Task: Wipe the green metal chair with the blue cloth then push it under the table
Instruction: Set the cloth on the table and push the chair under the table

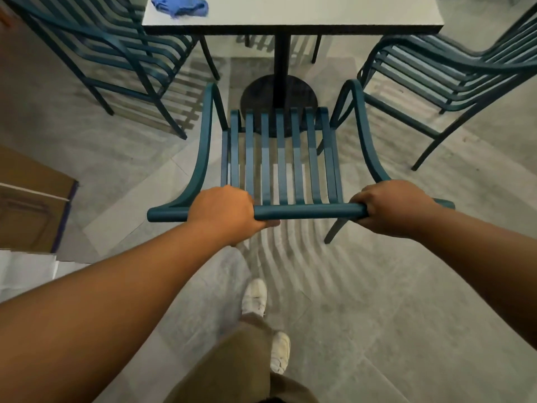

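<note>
Grey stone-look floor tiles [377,330] with faint mottling fill the lower view, crossed by the curved shadow stripes of chair slats. Nearest the camera, khaki trouser legs and two pale, scuffed shoes [255,298] stand on the tiles; the person's body is cut off by the bottom edge. Two bare forearms reach forward from there. The left hand [222,212] curls over the rounded top rail of the green metal chair [279,158], fingers wrapped round the tube with the thumb tip showing under it. The right hand [392,207] grips the same rail near its right end, its fingertips hidden behind the bar. The chair is painted teal-green, with flat parallel slats running down the back and along the seat, and smooth armrests that sweep forward and bend over into loops at the front. It stands in front of the table, facing it, its seat front near the black round pedestal base [279,97]; most of its legs are hidden. The table [319,16] has a pale, smooth square top with a dark speckled edge, cut off at the top. On its left far corner lies the crumpled blue cloth [180,5], partly out of frame. Stacked matching chairs [453,71] flank both sides. Brown cardboard [32,196] lies at left.
</note>
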Demonstrator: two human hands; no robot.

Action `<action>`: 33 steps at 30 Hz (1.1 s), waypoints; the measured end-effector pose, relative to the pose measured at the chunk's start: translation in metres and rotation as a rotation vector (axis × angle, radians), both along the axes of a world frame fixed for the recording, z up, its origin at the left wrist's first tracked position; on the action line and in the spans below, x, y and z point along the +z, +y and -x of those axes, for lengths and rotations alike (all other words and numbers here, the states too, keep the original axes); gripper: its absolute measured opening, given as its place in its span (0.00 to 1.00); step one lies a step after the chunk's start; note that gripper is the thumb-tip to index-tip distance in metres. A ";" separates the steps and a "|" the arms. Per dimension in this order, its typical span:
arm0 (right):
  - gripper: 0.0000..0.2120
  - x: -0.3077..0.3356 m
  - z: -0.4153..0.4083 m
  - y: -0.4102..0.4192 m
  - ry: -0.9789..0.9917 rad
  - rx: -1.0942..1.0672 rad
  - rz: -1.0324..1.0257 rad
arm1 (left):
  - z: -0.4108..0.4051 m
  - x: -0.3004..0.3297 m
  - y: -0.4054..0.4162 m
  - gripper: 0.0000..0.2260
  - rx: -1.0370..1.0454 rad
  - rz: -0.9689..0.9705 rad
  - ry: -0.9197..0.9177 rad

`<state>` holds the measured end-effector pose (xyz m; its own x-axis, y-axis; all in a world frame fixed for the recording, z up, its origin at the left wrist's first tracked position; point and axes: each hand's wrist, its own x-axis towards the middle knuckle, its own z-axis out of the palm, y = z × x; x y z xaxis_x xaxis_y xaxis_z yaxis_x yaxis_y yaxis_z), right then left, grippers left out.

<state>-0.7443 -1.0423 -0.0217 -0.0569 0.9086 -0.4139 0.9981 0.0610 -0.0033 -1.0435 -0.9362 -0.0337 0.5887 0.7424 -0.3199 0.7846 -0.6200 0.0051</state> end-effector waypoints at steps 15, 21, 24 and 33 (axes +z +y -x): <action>0.32 0.000 -0.054 0.121 0.020 -0.008 -0.047 | -0.052 0.002 0.117 0.44 -0.031 -0.033 -0.135; 0.40 -0.006 -0.066 0.136 0.082 -0.004 -0.078 | -0.061 0.000 0.129 0.45 0.003 -0.016 -0.183; 0.39 -0.007 -0.069 0.143 0.096 -0.001 -0.098 | -0.065 -0.001 0.137 0.46 0.016 -0.017 -0.184; 0.41 -0.009 -0.074 0.158 0.107 0.034 -0.090 | -0.071 -0.005 0.151 0.44 0.043 -0.022 -0.172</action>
<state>-0.6700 -0.8842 -0.0305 -0.1275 0.9386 -0.3205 0.9898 0.0994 -0.1025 -0.9726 -0.7849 -0.0388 0.6008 0.7739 -0.2003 0.7992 -0.5872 0.1286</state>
